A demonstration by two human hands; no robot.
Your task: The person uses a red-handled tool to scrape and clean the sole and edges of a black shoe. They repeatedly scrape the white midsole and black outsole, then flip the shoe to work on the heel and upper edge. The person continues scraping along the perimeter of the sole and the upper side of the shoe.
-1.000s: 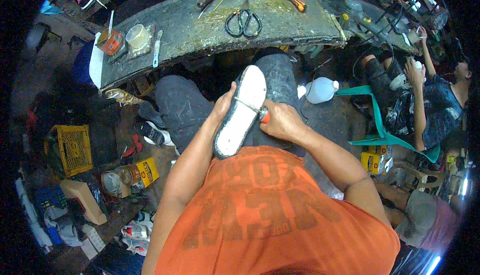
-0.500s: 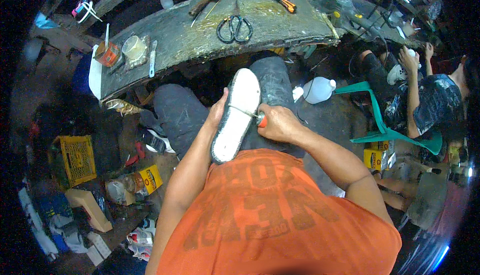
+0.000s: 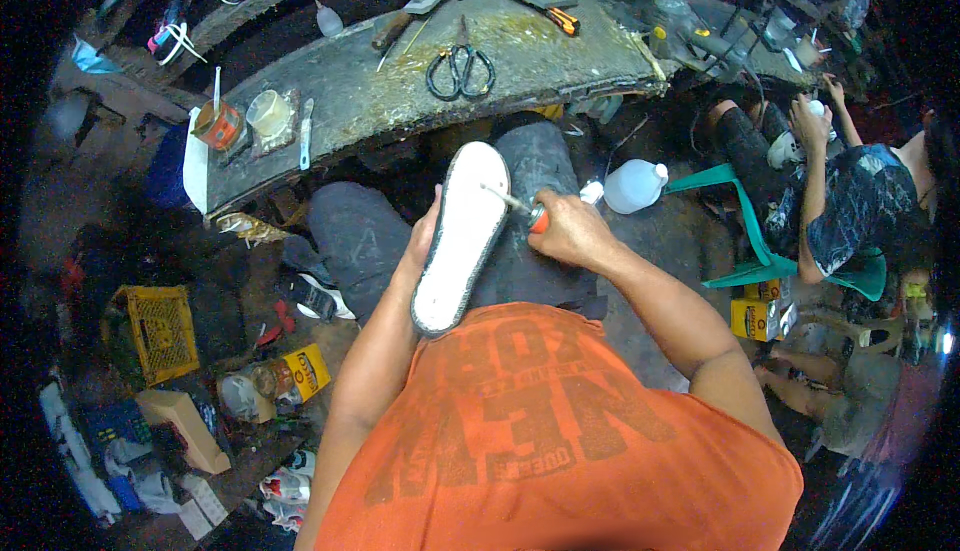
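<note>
A shoe (image 3: 462,231) lies across my lap, its white sole facing up and dark stitching round the edge. Along its left side my left hand (image 3: 425,233) is closed, holding it; most of the fingers are hidden beneath. My right hand (image 3: 572,231) grips the orange handle of an awl (image 3: 515,201) to the right of the shoe. The awl's thin metal shaft points left over the upper part of the sole. Whether its tip touches the sole I cannot tell.
On the bench (image 3: 350,91) ahead lie black-handled scissors (image 3: 461,73), orange-handled pliers (image 3: 563,21), a blue-handled knife (image 3: 306,136) and a tin (image 3: 219,129). A plastic jug (image 3: 636,186) stands right of my knee. Another person (image 3: 860,201) sits on a green chair (image 3: 745,221). A yellow crate (image 3: 160,331) stands left.
My right hand has drawn slightly up and right with the awl. Its tip has shifted from the sole's left edge toward the middle. The shoe has moved slightly left.
</note>
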